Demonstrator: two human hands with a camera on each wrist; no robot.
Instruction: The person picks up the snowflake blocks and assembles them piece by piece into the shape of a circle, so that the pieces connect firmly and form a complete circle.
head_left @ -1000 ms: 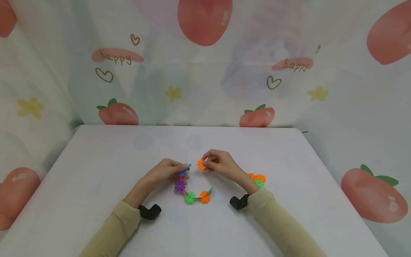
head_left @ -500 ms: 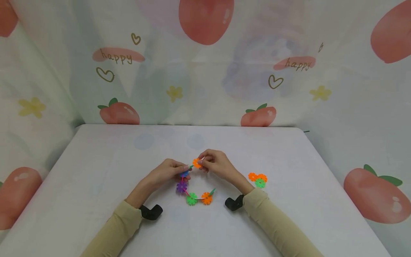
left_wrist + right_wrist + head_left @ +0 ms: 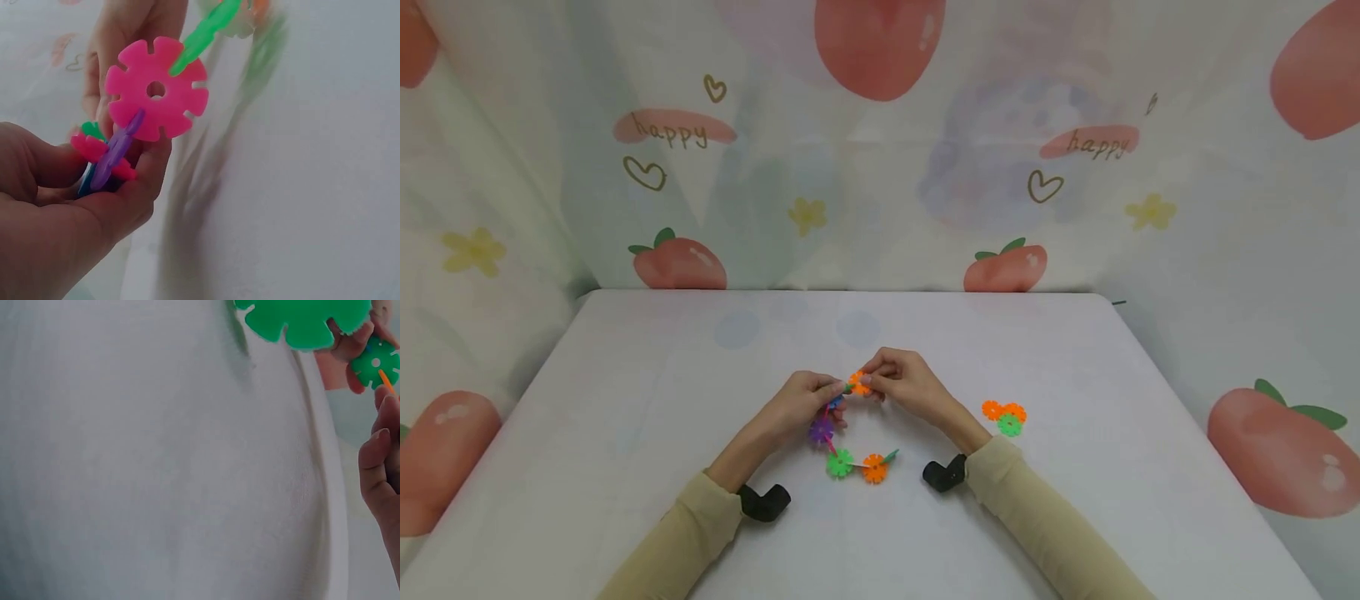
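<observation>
In the head view my left hand [image 3: 797, 407] grips one end of a chain of slotted plastic snowflake discs. A blue disc [image 3: 835, 402] shows at its fingers, then a purple disc [image 3: 822, 430], a green disc [image 3: 839, 463] and an orange disc [image 3: 874, 469] curve below. My right hand [image 3: 912, 387] pinches another orange snowflake disc [image 3: 858, 383], its edge right at the green disc by the left fingertips. The left wrist view shows a pink disc [image 3: 184, 103] joining the purple disc [image 3: 109, 162] to a green one [image 3: 206, 37]. Seen edge-on, the held orange disc meets a green disc [image 3: 364, 365] in the right wrist view.
Two loose orange discs [image 3: 992, 410] and a green disc [image 3: 1010, 425] lie together on the white table [image 3: 700, 350], right of the right forearm. Black wrist cameras [image 3: 766, 503] hang at both cuffs. A printed cloth [image 3: 880, 183] stands behind the table.
My right hand has moved left, bringing its orange disc up to the green disc at the left fingertips. The left hand has shifted slightly right. The loose discs stay put.
</observation>
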